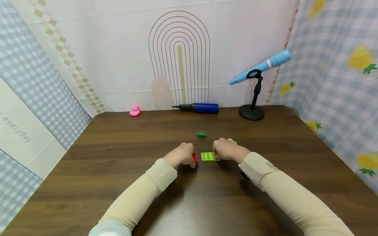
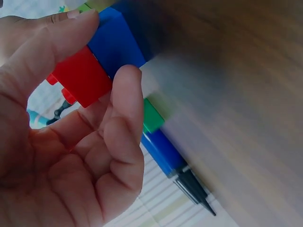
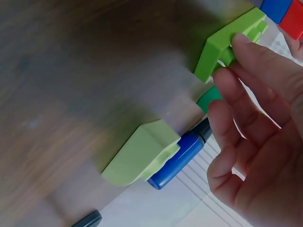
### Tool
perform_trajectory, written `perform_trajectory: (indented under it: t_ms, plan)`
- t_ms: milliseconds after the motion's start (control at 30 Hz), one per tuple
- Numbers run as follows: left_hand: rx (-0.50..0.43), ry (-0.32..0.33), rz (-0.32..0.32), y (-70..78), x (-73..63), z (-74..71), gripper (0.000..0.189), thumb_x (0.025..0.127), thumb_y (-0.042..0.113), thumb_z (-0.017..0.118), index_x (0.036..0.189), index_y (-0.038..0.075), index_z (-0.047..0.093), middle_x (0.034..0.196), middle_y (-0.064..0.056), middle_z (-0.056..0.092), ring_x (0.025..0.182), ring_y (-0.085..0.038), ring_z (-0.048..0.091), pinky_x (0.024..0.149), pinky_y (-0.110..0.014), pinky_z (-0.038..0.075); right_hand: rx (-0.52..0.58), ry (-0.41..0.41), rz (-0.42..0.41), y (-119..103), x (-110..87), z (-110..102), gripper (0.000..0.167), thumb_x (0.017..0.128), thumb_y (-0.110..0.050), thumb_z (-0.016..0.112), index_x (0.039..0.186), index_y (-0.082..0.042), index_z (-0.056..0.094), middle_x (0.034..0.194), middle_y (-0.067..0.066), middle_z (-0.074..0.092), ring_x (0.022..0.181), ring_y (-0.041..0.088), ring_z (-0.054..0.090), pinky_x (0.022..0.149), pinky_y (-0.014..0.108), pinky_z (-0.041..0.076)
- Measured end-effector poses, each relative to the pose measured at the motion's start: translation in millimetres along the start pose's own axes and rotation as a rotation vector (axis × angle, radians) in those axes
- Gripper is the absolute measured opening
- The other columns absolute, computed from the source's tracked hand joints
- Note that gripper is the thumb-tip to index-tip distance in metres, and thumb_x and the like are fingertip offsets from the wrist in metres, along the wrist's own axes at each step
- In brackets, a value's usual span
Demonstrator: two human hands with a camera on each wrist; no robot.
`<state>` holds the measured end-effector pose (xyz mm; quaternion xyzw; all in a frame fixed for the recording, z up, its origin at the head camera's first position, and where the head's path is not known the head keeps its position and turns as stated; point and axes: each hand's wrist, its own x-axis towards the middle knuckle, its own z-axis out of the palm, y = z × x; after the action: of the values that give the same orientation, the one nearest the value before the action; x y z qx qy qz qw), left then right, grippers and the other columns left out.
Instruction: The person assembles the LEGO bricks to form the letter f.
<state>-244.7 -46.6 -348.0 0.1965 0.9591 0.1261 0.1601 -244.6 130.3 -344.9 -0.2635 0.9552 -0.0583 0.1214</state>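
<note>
My left hand (image 1: 183,154) pinches a red toy building brick (image 2: 84,78) joined to a blue brick (image 2: 118,43), thumb on one side and a finger on the other. The red studs face away from the blue brick, which is lowest, close to the tabletop. Just right of it lies a flat lime-green brick (image 1: 208,157), studs up. The thumb and fingertips of my right hand (image 1: 225,150) grip its right end. A pale green brick (image 3: 139,153) sits beyond the right hand, mostly hidden by it in the head view. Farther back is a small dark green brick (image 1: 201,134).
Along the back of the brown wooden table (image 1: 88,183) are a pink rubber duck (image 1: 135,110), a blue hand pump (image 1: 205,108) and a black stand (image 1: 251,112) holding a light-blue microphone-shaped object (image 1: 261,68). Patterned cloth (image 1: 118,49) hangs behind and at both sides.
</note>
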Motion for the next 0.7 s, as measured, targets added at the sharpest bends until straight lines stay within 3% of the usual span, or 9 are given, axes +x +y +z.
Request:
perform_trajectory:
  t_ms: [300, 467, 600, 700]
  plan:
    - [-0.005, -0.019, 0.012, 15.2, 11.0, 1.3, 0.023, 0.06, 0.014, 0.078, 0.067, 0.009, 0.057, 0.066, -0.001, 0.054, 0.062, -0.014, 0.047, 0.052, -0.025, 0.04, 0.039, -0.047, 0.064, 13.7, -15.2, -3.2, 0.011, 0.076, -0.011, 0.066, 0.065, -0.013, 0.064, 0.068, -0.005, 0.055, 0.058, 0.011, 0.044, 0.051, 0.026, 0.038]
    - [-0.002, -0.016, 0.015, 19.4, 17.1, 0.5, 0.022, 0.06, 0.014, 0.078, 0.066, 0.009, 0.057, 0.066, -0.001, 0.054, 0.062, -0.014, 0.047, 0.052, -0.025, 0.04, 0.014, -0.031, 0.07, 18.8, -18.9, -3.3, 0.012, 0.075, -0.011, 0.067, 0.064, -0.013, 0.063, 0.074, -0.004, 0.054, 0.062, 0.012, 0.045, 0.052, 0.026, 0.039]
    - [0.021, -0.016, 0.017, 22.7, 21.0, 1.5, 0.022, 0.06, 0.014, 0.078, 0.065, 0.01, 0.057, 0.066, 0.0, 0.054, 0.063, -0.014, 0.047, 0.053, -0.025, 0.041, -0.024, -0.021, 0.05, 18.6, -20.3, -2.0, 0.026, 0.075, -0.007, 0.064, 0.052, -0.013, 0.052, 0.059, -0.006, 0.042, 0.054, 0.01, 0.036, 0.047, 0.024, 0.032]
    - [0.036, -0.012, 0.014, 24.9, 23.7, 2.8, 0.023, 0.059, 0.014, 0.079, 0.066, 0.01, 0.057, 0.066, 0.0, 0.054, 0.062, -0.014, 0.048, 0.053, -0.025, 0.041, -0.069, -0.009, 0.058, 16.5, -21.4, -2.5, 0.027, 0.074, -0.01, 0.065, 0.052, -0.015, 0.05, 0.056, -0.007, 0.039, 0.054, 0.01, 0.034, 0.046, 0.025, 0.03]
